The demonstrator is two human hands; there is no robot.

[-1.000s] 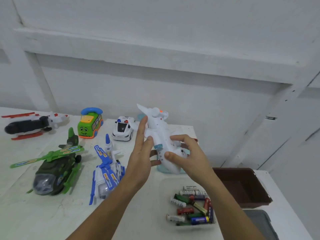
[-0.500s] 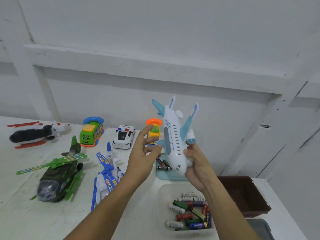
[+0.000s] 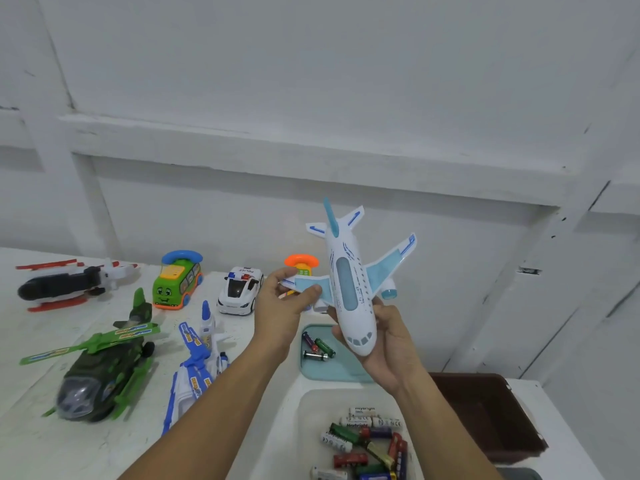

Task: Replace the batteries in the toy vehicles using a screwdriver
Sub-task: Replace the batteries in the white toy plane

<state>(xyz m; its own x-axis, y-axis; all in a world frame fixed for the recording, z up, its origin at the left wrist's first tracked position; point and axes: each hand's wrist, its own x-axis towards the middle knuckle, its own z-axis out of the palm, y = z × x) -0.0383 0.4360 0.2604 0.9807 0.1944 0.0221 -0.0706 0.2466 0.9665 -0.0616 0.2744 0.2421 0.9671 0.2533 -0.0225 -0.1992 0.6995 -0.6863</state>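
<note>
white-painted panelled wall [image 3: 311, 81] behind a white table [image 3: 31, 441]. the toy airplane [image 3: 349, 289] is held in the air above the table, nose toward the camera, tail raised, its upper side facing the viewer. the right hand [image 3: 388, 344] cradles the nose and belly from beneath, with fingers curled round the fuselage. the left hand [image 3: 280, 313] pinches the wing on the viewer's left between thumb and fingers.

directly below the airplane lies a teal tray [image 3: 332, 370] with three loose batteries [image 3: 317, 348]. below that is a pale tub [image 3: 304, 410] of mixed batteries [image 3: 363, 441]. a brown bin [image 3: 491, 417] sits below and right of the airplane. left of the airplane stand a police car [image 3: 239, 289], a green bus [image 3: 178, 282], a blue-and-white aircraft [image 3: 197, 358], a green helicopter [image 3: 100, 368] and a black-and-red helicopter [image 3: 65, 284].

the step in hand is probably turning the toy to expose its battery cover. it is best rolled about the right palm, guided near the wing root because the thin wing may flex, then laid belly-up on the table.

the underside, the cover and its screw face away and are hidden. no screwdriver is visible. an orange-topped toy [image 3: 301, 263] is mostly concealed behind the left hand and wing, and a grey object [image 3: 519, 474] is cut off at the lower edge. it cannot be told whether the batteries in the tray are spent or fresh.
</note>
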